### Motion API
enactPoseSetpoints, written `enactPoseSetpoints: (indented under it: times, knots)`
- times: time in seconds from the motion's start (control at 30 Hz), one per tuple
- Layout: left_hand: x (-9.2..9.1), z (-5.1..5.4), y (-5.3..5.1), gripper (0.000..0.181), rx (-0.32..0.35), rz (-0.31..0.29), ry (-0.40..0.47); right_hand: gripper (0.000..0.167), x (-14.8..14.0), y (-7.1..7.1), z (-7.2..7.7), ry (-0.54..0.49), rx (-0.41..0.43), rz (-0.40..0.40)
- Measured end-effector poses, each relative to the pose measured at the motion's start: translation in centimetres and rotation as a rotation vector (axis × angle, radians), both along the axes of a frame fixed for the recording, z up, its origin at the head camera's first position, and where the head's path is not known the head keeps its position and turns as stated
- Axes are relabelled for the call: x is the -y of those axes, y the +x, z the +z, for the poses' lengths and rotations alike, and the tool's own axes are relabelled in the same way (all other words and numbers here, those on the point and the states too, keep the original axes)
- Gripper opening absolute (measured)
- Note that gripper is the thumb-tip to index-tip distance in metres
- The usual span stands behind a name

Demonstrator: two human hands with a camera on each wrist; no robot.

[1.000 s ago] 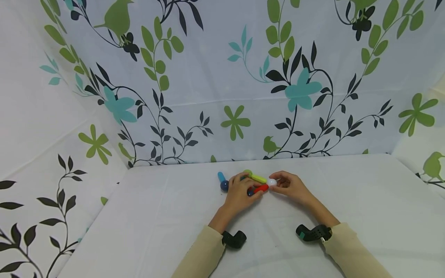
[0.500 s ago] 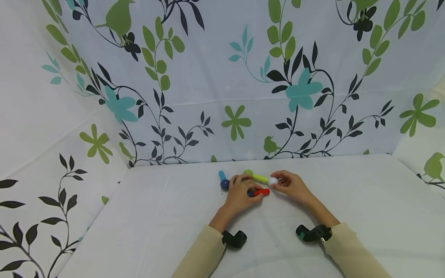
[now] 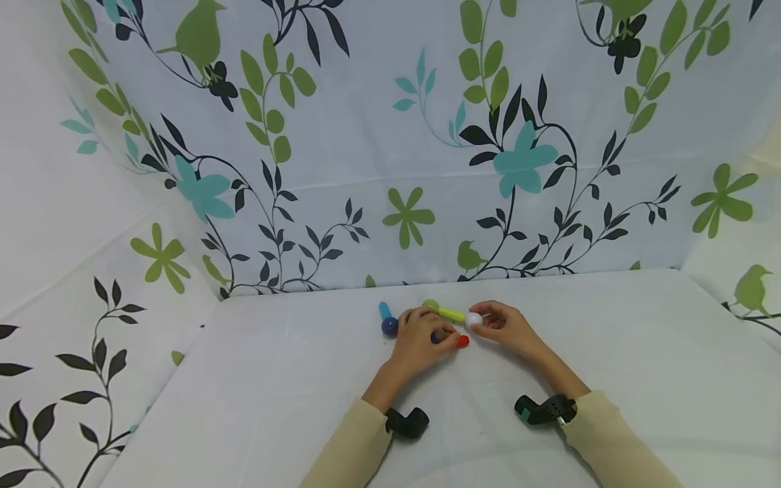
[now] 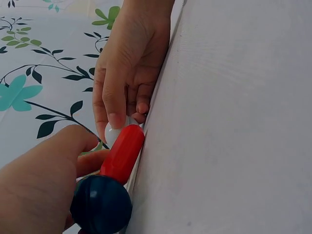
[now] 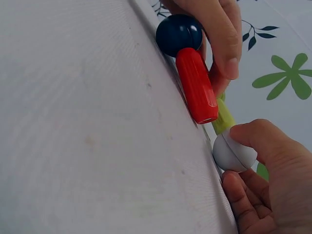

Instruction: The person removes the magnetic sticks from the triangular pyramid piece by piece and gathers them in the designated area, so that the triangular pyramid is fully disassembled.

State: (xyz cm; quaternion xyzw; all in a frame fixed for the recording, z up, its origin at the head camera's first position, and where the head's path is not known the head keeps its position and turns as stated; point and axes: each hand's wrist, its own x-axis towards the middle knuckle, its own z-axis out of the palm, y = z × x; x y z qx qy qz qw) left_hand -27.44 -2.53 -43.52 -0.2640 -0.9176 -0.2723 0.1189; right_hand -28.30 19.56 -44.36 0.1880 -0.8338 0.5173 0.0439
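Observation:
My left hand [image 3: 419, 339] bends over the middle of a chain of coloured toy rods and balls. Its curled fingers hold a red rod [image 4: 124, 153], which joins a dark blue ball [image 4: 101, 204]. The thumb and fingers of my right hand [image 3: 509, 329] pinch a white ball [image 5: 235, 151] at the end of a yellow-green rod [image 3: 450, 314]. The red rod's free end stands apart from the white ball in the right wrist view. A green ball [image 3: 430, 304] sits at the other end of the yellow-green rod. My left hand hides the chain's middle.
A light blue rod [image 3: 384, 310] and another dark blue ball [image 3: 389, 327] lie left of my left hand. White cloth covers the table [image 3: 293, 379]. Behind it hangs a patterned curtain [image 3: 354, 135]. Each wrist wears a black camera band [image 3: 407, 423].
The red rod's free end has swung away from the white ball, toward me. My left fingertips have shifted onto the red rod. My right hand keeps hold of the white ball.

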Motion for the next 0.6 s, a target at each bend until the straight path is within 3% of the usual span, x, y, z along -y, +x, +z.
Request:
enactPoseSetpoints:
  times: [0.13, 0.27, 0.4, 0.6]
  knots:
    - [-0.3, -0.1, -0.5, 0.015, -0.017, 0.011, 0.077, 0.036, -0.1, -0.4, -0.7, -0.019, 0.007, 0.008]
    - [-0.5, -0.2, -1.0, 0.017, -0.003, -0.027, 0.099, 0.036, -0.2, -0.6, -1.1, -0.029, 0.001, 0.011]
    - [-0.7, -0.1, -1.5, 0.025, 0.015, -0.043, 0.040, 0.034, 0.1, -0.1, -0.6, -0.030, -0.017, 0.013]
    - [-1.5, 0.6, -2.5, 0.028, 0.051, 0.003, -0.068, 0.031, 0.7, 1.4, 1.8, -0.019, -0.026, 0.004]
